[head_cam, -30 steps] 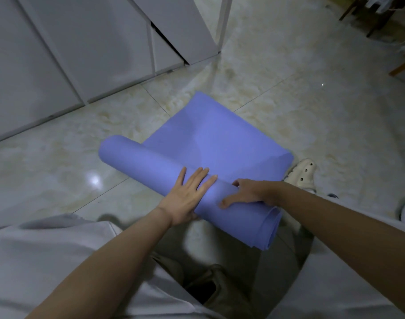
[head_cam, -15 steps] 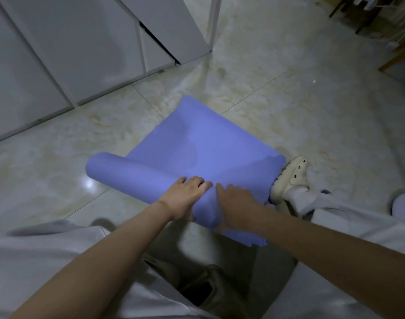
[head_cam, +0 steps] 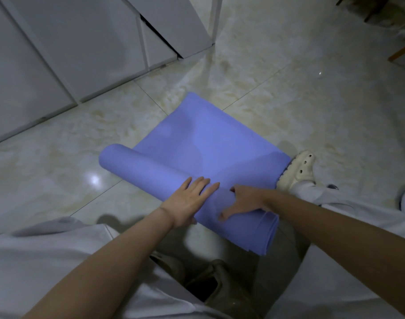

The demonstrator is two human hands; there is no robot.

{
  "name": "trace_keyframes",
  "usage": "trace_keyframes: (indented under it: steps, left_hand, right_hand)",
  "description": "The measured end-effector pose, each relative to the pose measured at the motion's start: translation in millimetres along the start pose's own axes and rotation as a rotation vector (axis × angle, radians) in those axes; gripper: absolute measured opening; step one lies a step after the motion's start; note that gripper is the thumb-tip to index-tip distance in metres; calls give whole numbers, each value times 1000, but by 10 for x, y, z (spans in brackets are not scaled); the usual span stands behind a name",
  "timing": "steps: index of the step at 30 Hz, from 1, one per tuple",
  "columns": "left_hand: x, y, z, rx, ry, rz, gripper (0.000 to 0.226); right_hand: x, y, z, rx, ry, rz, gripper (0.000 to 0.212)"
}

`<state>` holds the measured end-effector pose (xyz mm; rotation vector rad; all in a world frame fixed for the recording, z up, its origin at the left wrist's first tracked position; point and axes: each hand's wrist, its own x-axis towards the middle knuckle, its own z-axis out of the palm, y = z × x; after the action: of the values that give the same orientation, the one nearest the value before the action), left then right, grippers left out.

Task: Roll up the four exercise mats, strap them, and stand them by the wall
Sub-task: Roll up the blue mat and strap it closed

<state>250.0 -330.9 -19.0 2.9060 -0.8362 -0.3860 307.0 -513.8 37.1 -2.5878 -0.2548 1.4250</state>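
Floor [head_cam: 289,100]: glossy pale marble-pattern tile, dim light, one bright reflection spot left of the mat. Grey-white cabinets [head_cam: 70,42] run along the far left edge of the floor. A wooden leg [head_cam: 402,50] of some furniture shows at the far right edge; the piece itself cannot be made out.

Mat [head_cam: 208,139]: blue-violet, lying on the floor in mid-view, partly rolled.
- Roll [head_cam: 150,171] lies diagonally. Its left end points toward the cabinets side; its right end is nearer the person, with the layered edge visible there.
- The unrolled part stretches flat from the roll toward the far side, with its far corner pointing at the gap between the cabinets.

Left hand [head_cam: 187,201]: palm down on the near side of the roll, about midway along it. Fingers are straight and close together, reaching up over the top of the roll. It is flat and pressing, with nothing grasped.

Right hand [head_cam: 245,201]: on the roll just right of the left hand, close but apart from it. Fingers are splayed, the thumb reaches toward the near side and a fingertip lies over the top. It is spread and pressing, not closed round the roll. The remaining fingers are hidden behind the hand.

Clog [head_cam: 298,171]: cream, with holes, at the right corner of the flat part. Whether it touches the mat edge or merely sits beside it cannot be told.

Pale trousers [head_cam: 47,261] fill the near edge of the view on both sides, below the two bare forearms.
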Motion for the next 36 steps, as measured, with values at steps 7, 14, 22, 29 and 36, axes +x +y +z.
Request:
trace_keyframes:
  steps: [7, 14, 22, 29, 36]
  left_hand:
    - [-104, -4, 24, 123, 212, 74, 139]
    - [-24, -41, -14, 48, 214, 97, 115]
    - [206, -16, -57, -51, 41, 87, 93]
    - [194, -39, 1, -93, 18, 91, 91]
    - [24, -63, 84, 44, 1, 85, 116]
  right_hand:
    - [-26, 122, -115, 518, -238, 22, 66]
    - [-86, 42, -92, 436, -161, 36, 84]
    - [-134, -91, 262, -385, 180, -105, 115]
    - [-76, -3, 207, -217, 131, -102, 109]
    - [46, 135, 199, 148, -37, -95, 102]
